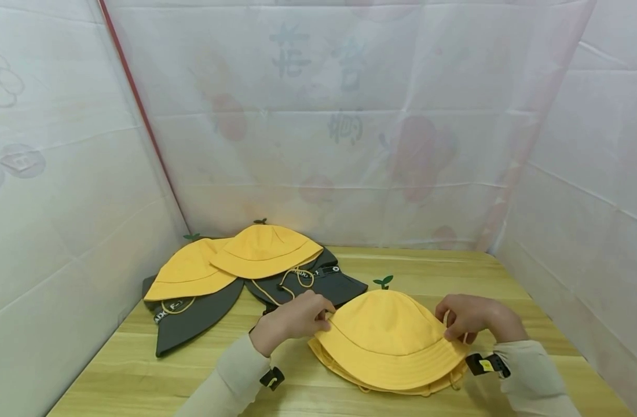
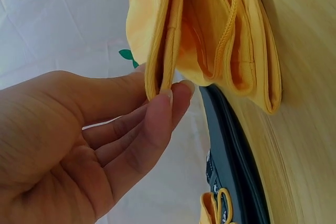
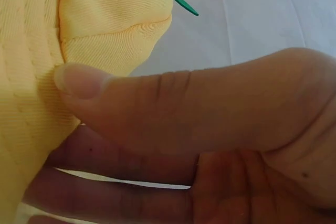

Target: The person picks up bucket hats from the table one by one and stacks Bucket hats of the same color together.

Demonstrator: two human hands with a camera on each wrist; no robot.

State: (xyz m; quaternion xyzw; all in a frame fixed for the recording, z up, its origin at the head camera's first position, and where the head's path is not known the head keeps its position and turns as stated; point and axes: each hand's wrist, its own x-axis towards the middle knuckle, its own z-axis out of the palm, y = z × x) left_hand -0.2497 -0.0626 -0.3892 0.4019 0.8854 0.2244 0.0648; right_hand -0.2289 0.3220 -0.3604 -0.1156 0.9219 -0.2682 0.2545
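A yellow bucket hat [image 1: 388, 324] with a green sprout on its crown sits at the front right of the table, on top of other yellow brims [image 2: 244, 61]. My left hand [image 1: 300, 318] pinches its brim at the left side; the left wrist view shows thumb and fingertips on the folded edge. On the opposite side my right hand [image 1: 477, 318] grips the brim, with the thumb [image 3: 86, 82] on the stitched upper face and the fingers beneath. A thin yellow cord hangs by the right fingers. How many hats lie underneath is hidden.
At the back left, two yellow sprout hats [image 1: 266, 252] lie overlapping on dark grey hats [image 1: 198, 315] with lettered bands. Their cords trail onto the grey brims. The wooden table [image 1: 438, 266] is enclosed by white fabric walls [image 1: 318, 116] at the back and sides.
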